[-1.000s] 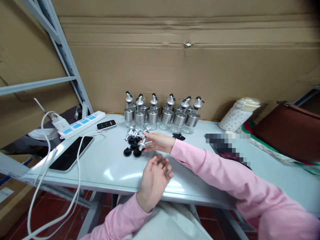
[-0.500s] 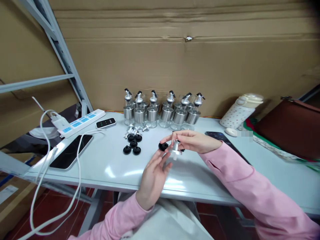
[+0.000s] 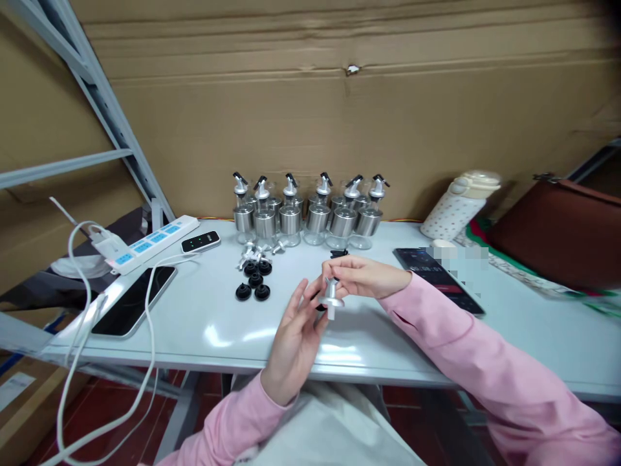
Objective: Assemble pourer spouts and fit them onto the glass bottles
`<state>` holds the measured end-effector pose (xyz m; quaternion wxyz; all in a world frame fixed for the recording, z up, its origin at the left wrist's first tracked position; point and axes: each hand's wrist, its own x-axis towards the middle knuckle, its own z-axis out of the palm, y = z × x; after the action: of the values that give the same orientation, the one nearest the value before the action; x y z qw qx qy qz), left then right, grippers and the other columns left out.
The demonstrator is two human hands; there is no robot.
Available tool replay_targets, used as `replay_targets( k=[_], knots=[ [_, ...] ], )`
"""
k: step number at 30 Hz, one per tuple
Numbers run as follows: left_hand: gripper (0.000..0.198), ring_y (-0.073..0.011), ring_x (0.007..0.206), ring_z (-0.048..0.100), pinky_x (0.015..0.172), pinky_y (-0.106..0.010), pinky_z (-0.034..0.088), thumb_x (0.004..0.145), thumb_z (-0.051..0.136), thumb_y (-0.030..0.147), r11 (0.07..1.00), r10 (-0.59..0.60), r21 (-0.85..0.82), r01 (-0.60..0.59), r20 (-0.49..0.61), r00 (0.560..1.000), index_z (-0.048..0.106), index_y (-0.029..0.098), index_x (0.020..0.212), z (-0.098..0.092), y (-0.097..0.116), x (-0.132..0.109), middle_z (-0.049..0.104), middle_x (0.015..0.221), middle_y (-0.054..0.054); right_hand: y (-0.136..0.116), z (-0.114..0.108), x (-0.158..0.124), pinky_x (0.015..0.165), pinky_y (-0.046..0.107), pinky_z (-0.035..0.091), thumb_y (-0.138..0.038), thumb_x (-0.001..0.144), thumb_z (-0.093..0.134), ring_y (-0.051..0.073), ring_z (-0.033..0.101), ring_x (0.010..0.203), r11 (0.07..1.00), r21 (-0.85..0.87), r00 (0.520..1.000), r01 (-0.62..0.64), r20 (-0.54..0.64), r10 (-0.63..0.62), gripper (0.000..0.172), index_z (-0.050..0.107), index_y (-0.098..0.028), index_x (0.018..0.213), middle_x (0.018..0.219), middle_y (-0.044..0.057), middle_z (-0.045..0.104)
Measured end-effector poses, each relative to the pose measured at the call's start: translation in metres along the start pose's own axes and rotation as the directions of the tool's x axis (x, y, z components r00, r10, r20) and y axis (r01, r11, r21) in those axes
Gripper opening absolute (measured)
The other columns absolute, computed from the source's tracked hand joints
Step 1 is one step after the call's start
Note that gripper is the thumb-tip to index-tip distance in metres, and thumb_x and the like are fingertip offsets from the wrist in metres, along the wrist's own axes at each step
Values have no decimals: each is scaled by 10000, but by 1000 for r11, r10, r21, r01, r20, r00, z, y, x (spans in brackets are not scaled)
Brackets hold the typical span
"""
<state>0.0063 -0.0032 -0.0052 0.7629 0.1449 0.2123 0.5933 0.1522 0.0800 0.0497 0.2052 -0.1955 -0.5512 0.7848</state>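
Taking clock directions from your hands, you've got five loose black caps point(image 3: 255, 279) around nine on the counter point(image 3: 194, 310), with a small heap of silver parts point(image 3: 248, 250) nearer ten. Glass bottles point(image 3: 317, 219) with metal sleeves run from ten round to one; the front ones wear pourers, and whether there's liquid inside, I can't tell. Your left grip point(image 3: 292, 340) is half curled around a black piece point(image 3: 321, 305), mostly hidden, so no idea if it's clamping. Dead centre there's a silver spout point(image 3: 332, 301), stem down, pinched by your right grip point(image 3: 371, 277). That grip was over at the heap a second ago, so the handling's now between both hands. Dotted flask point(image 3: 445, 217) at two is lidded, contents unknown.
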Motion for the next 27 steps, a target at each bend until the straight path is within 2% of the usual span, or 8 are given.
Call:
replay_targets(
  k=[2, 5, 8, 10, 12, 14, 20, 27],
  knots=[
    [324, -146, 994, 592, 883, -291, 485, 801, 547, 67, 999, -33, -9, 33, 6, 999, 575, 214, 1088, 0, 1, 0, 562, 1197, -35, 3, 1, 2, 635, 199, 483, -350, 762, 629, 91, 633, 692, 1000, 21, 1000, 16, -22, -16, 252, 553, -109, 765, 784, 40, 648],
    [234, -204, 1071, 570, 906, -272, 472, 805, 527, 55, 994, -76, -73, 77, 20, 997, 593, 160, 1003, -1, 2, 0, 601, 1129, -68, 5, 1, 5, 660, 216, 476, -389, 769, 610, 117, 623, 791, 995, 5, 993, 102, -55, -101, 281, 563, -113, 786, 881, 80, 647],
    [179, -230, 1112, 540, 928, -271, 459, 845, 468, 82, 989, -67, -131, 68, 15, 998, 573, 118, 985, -2, 3, 2, 619, 1096, -110, 3, -4, 4, 723, 239, 466, -400, 760, 617, 135, 586, 891, 967, -98, 964, 236, -105, -246, 291, 603, -117, 824, 951, 82, 619],
    [181, -239, 1129, 525, 936, -288, 455, 867, 429, 98, 985, -73, -157, 74, 8, 997, 557, 100, 994, -3, 3, 2, 628, 1071, -137, 3, -12, 2, 674, 212, 452, -379, 745, 642, 105, 574, 813, 948, -170, 949, 269, -121, -290, 275, 622, -124, 845, 921, 60, 610],
    [194, -241, 1140, 515, 941, -304, 452, 878, 400, 105, 978, -92, -187, 91, 0, 996, 548, 97, 1004, -3, 4, 3, 634, 1056, -145, 4, -21, -1, 604, 194, 429, -370, 726, 662, 67, 546, 675, 949, -201, 955, 245, -120, -272, 279, 625, -128, 859, 864, 40, 609],
    [220, -240, 1150, 506, 949, -323, 444, 889, 375, 116, 972, -103, -214, 99, -8, 995, 541, 105, 1033, -2, 4, 4, 625, 1086, -137, 6, -28, -2, 579, 193, 416, -376, 708, 678, 58, 536, 624, 952, -225, 962, 210, -125, -242, 296, 624, -124, 854, 834, 33, 612],
    [250, -227, 1179, 481, 993, -357, 383, 893, 384, 152, 974, -102, -201, 106, 26, 994, 551, 154, 1080, -3, 3, 3, 558, 1220, -98, 11, -30, 0, 614, 208, 424, -354, 676, 705, 81, 565, 658, 919, -358, 962, 163, -150, -229, 316, 628, -119, 872, 750, 17, 625],
    [208, -239, 1130, 521, 927, -354, 414, 898, 410, 216, 973, -120, -193, 125, 37, 992, 604, 159, 949, -3, 2, 3, 621, 1104, -78, 11, -28, 0, 685, 225, 457, -339, 673, 705, 95, 588, 724, 913, -375, 967, 164, -123, -224, 269, 650, -132, 835, 795, 23, 644]
  ],
)
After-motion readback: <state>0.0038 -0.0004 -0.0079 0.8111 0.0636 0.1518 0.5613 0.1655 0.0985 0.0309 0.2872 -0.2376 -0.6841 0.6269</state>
